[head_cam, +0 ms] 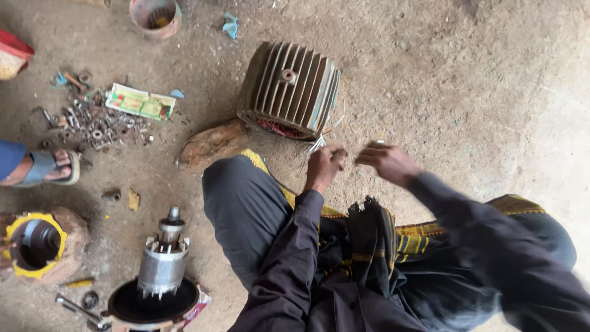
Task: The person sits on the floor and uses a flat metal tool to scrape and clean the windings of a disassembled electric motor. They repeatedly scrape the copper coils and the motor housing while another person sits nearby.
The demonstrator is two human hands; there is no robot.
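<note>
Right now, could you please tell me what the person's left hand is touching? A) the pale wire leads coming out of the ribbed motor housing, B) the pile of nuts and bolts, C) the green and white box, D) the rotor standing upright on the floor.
A: the left hand pinches the pale wire leads that trail from the open end of the ribbed motor housing, far from the rotor, bolts and box.

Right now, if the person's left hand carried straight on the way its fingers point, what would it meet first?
Probably the pale wires it already pinches, then the open end of the ribbed motor housing just beyond the left hand; depth is unclear.
</note>
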